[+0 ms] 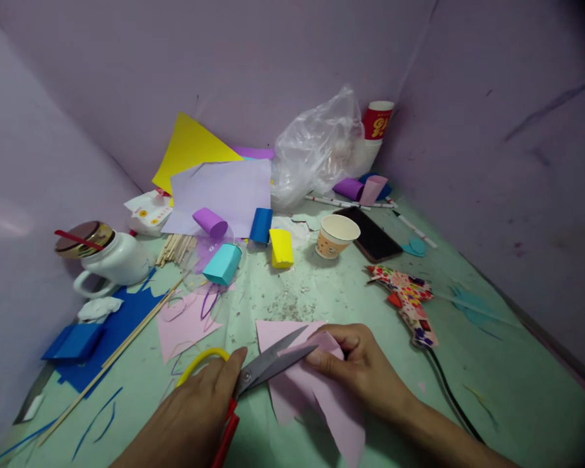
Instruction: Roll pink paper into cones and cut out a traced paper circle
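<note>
My left hand (207,400) is closed around the yellow and red handles of a pair of scissors (260,372). The blades stand apart, with pink paper (305,383) between them. Pinched in my right hand (361,367) is that same paper, its upper part curled over near my thumb. A cut edge hangs down below the blades. Beyond the paper stand small folded paper pieces: a yellow one (281,248), a dark blue one (261,225), a light blue one (223,264) and a purple one (209,222).
A flower-patterned glue gun (407,299) with a black cord lies at right. Behind it are a phone (370,234) and a paper cup (336,237). At left stand a white mug (119,260), long wooden sticks (112,357) and blue paper (121,338). A plastic bag (316,149) rests against the wall.
</note>
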A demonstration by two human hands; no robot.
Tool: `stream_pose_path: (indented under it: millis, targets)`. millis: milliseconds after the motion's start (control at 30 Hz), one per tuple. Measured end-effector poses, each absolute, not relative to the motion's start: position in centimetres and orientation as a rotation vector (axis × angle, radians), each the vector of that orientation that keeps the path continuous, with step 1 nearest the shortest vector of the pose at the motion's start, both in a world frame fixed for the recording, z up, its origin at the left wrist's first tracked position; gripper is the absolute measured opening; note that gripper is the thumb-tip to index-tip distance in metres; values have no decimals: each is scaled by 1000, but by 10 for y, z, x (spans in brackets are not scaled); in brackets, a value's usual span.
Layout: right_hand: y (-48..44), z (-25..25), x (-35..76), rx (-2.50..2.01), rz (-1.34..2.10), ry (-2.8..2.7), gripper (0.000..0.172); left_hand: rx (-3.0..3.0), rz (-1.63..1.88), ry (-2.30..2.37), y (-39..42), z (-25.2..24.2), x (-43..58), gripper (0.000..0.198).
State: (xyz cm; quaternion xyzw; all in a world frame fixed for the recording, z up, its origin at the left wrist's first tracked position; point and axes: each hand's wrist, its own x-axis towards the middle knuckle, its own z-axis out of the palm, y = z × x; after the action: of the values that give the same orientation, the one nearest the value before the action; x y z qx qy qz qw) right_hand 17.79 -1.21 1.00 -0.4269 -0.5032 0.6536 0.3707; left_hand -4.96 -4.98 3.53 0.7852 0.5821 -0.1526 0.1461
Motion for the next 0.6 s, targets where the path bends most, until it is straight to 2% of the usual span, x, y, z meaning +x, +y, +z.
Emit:
stream_pose_path:
  millis: [300, 600]
  targets:
    - [-12, 8, 178, -1140, 1682, -1274, 31, 2236, -510, 1605, -47, 26, -54, 64]
    - [-14, 13, 172, -1043, 1681, -1297, 20, 2132, -130, 1560, -48, 21, -54, 56]
